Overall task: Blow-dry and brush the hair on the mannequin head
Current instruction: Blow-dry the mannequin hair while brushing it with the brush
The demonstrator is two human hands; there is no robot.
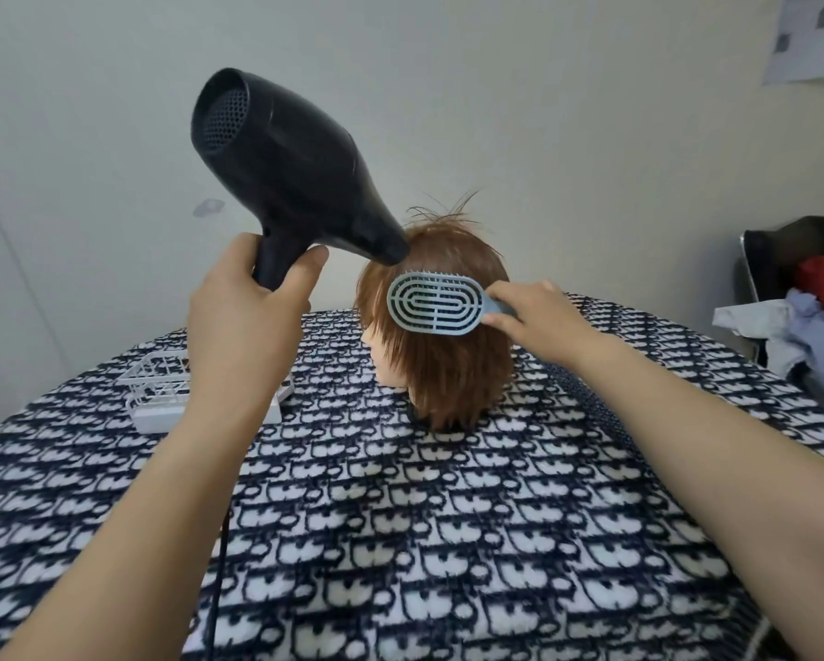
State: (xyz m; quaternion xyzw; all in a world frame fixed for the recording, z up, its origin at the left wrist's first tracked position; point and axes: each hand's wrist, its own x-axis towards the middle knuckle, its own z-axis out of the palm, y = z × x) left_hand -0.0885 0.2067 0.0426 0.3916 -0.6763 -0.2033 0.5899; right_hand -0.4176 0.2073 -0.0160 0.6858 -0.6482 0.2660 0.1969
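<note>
Navy-and-white patterned cloth covers the tabletop, with a thin black cord trailing over its near part. The left hand is wrapped around the handle of a black plastic hair dryer, whose nozzle points at the crown of a brown-haired mannequin head standing mid-tabletop. The right hand pinches the handle of a pale blue vented oval brush laid against the hair. A white wire basket sits to the left, and a pile of clothes lies far right.
</note>
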